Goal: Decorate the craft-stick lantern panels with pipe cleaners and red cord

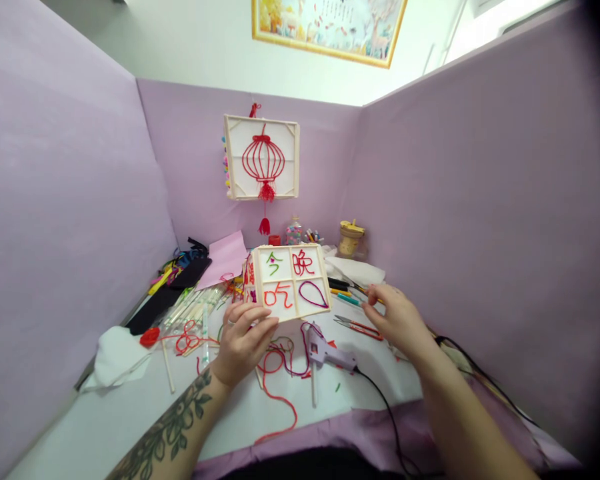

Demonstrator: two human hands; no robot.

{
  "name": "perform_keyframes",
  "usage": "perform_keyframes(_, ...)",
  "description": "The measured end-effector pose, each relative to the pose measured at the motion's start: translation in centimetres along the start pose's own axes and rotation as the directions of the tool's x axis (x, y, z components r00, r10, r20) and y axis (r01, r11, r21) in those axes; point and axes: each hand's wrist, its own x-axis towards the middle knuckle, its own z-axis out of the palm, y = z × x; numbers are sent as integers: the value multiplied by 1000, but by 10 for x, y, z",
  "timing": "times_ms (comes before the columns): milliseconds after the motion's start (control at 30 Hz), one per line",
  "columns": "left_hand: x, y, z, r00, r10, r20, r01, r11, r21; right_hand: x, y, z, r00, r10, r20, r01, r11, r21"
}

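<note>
a white table (105, 427) is boxed in on three sides by a lilac partition (480, 200), and craft bits lie all over it. the left hand (243, 343) is closed on the lower left corner of a wooden frame (291, 280), with the thumb along the bottom edge and the fingers curled over the corner. the frame is tipped up off the table, its face toward the camera. it sits just above and to the right of that grip, split into four panes that each hold a shape bent from coloured cord. the right hand (397, 320) is well to the right of the frame and not touching it. its fingers are loosely curved, with the tips at a cluster of pens (347, 293); i cannot tell whether they have hold of one or only rest there. red-handled scissors (357, 327) lie just left of that hand. between the two hands a glue gun (325, 350) lies on the table, its black cable running toward the near edge. a red cord (275, 380) loops loosely below the left hand. further left are a white cloth (115, 357) and a sheet of pink paper (227, 257). on the back wall, above the frame, hangs a lantern panel (261, 158) with a red tassel.
</note>
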Motion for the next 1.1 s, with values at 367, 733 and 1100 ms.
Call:
perform_keyframes(367, 0, 0, 0, 1000, 4, 14, -4, 1000, -1, -1, -75, 25, 923, -385, -14, 368, 869, 332)
perform_keyframes(733, 0, 0, 0, 1000, -12, 2, 12, 1000, 27, 1, -87, 42, 905, -412, -103, 425, 876, 230)
perform_keyframes(1100, 2, 1, -2, 1000, -1, -1, 1, 1000, 19, 3, -92, 43, 922, -366, -128, 388, 857, 340)
